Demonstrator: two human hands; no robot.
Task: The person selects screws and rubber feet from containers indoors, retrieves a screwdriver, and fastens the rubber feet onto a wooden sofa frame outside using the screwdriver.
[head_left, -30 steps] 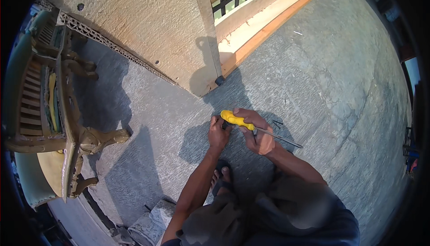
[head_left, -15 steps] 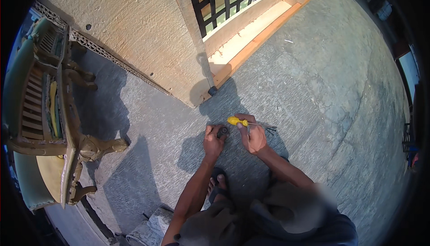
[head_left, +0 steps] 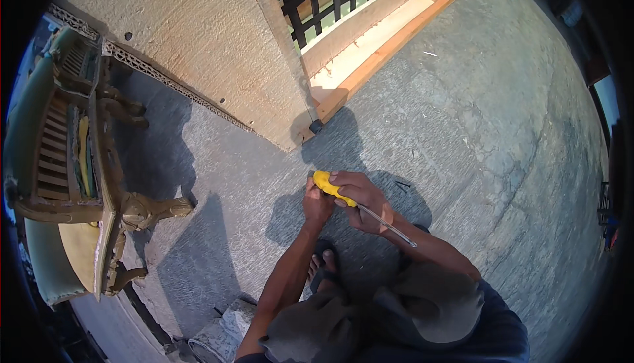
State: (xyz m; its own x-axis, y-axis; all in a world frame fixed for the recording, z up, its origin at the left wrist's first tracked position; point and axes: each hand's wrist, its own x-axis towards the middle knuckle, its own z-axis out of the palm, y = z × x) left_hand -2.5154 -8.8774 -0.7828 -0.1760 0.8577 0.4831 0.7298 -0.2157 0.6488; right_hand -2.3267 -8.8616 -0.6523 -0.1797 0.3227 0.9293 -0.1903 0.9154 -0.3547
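My right hand point(head_left: 362, 196) is closed round a screwdriver point(head_left: 325, 182) with a yellow handle. Its thin metal shaft slants toward my right forearm, and the handle's butt end points at my left hand. My left hand point(head_left: 317, 202) has its fingers curled right beside that handle, held above the ground. The small dark round piece it pinches is now mostly hidden behind the handle and fingers. Ahead of both hands, a dark foot point(head_left: 316, 126) sits at the corner of a wooden frame point(head_left: 350, 95).
Dark screws or nails point(head_left: 403, 184) lie on the rough concrete to the right of my hands. A large pale board point(head_left: 178, 39) edged with cardboard slants at upper left. Black webbing point(head_left: 317, 3) crosses the frame. A carved wooden chair point(head_left: 105, 191) stands at left.
My right hand has turned the screwdriver, so its shaft points back toward me and its handle's butt end has come against my left hand, covering the dark piece.
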